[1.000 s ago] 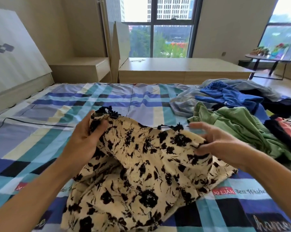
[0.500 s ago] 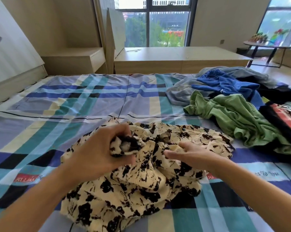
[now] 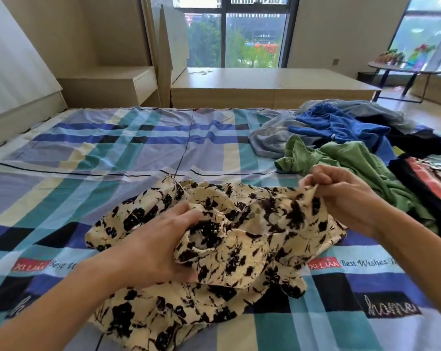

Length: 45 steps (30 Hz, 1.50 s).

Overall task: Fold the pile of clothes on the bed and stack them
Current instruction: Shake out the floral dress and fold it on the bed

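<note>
A cream garment with black flower print lies crumpled on the bed in front of me. My left hand grips a bunched fold of it near the middle. My right hand pinches an edge of the same garment and lifts it at the right. A pile of unfolded clothes sits at the right of the bed: a green top, a blue one, a grey one and dark pieces.
The bed carries a plaid sheet in blue, teal and cream. Behind it stand a low wooden platform and a bedside cabinet. A small round table is at the far right by the window.
The garment was dropped from held-up to the bed. My right hand has moved right and up, pulling an edge out. My left hand has shifted its grip lower on the fabric.
</note>
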Tool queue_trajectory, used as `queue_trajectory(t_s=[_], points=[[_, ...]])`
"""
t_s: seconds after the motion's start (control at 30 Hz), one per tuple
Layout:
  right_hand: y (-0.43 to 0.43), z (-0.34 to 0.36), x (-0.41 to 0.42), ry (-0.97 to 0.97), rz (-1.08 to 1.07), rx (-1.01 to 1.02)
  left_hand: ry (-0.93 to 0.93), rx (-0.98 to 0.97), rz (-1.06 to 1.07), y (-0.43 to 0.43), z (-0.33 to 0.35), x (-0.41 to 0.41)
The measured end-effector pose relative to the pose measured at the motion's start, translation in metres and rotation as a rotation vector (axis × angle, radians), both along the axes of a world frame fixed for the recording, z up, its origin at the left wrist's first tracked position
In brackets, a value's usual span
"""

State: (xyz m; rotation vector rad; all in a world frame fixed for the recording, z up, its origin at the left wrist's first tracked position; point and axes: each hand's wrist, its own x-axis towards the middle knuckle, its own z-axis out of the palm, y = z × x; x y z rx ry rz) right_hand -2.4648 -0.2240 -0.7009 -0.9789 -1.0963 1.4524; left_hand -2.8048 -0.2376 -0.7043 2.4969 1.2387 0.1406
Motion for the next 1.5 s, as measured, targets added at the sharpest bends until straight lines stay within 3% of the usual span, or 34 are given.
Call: queue_trajectory(t_s=[0.07, 0.17, 0.23, 0.37, 0.5, 0.57, 0.73, 0.87, 1.1, 1.27, 1.37, 1.5], points=[[-0.002, -0.004, 0.007, -0.004, 0.121, -0.087, 0.079, -0.047, 0.056, -0.002, -0.001, 0.0], [-0.008, -0.009, 0.012, -0.188, 0.248, -0.165, 0.096, -0.075, 0.125, -0.001, -0.002, -0.004], [-0.012, -0.002, 0.018, -0.461, 0.271, -0.161, 0.068, -0.064, 0.123, 0.001, 0.0, -0.007], [-0.021, 0.008, 0.019, -1.221, 0.391, -0.18, -0.075, 0.08, 0.086, 0.002, 0.005, -0.007], [-0.019, 0.002, 0.014, -1.535, 0.407, -0.293, -0.228, 0.223, 0.046, 0.004, 0.005, -0.007], [-0.018, 0.001, 0.016, -1.529, 0.279, -0.186, -0.299, 0.218, -0.054, 0.002, 0.01, -0.005], [-0.01, -0.008, 0.028, -1.098, -0.058, 0.262, -0.342, -0.115, -0.178, -0.006, 0.017, -0.003], [-0.007, -0.008, 0.036, -0.793, -0.272, 0.323, -0.236, -0.189, -0.148, -0.009, 0.012, 0.002], [-0.009, 0.001, 0.045, -0.789, -0.354, 0.401, 0.158, -0.328, 0.062, -0.005, 0.019, -0.011], [-0.013, 0.009, 0.047, -0.865, -0.367, 0.495, -0.18, -0.26, 0.213, 0.008, 0.02, -0.024], [-0.012, 0.006, 0.048, -0.997, -0.363, 0.516, -0.447, -0.11, 0.229, 0.005, 0.026, -0.018], [-0.015, 0.006, 0.043, -1.175, -0.37, 0.524, -0.631, 0.092, 0.232, 0.004, 0.028, -0.016]])
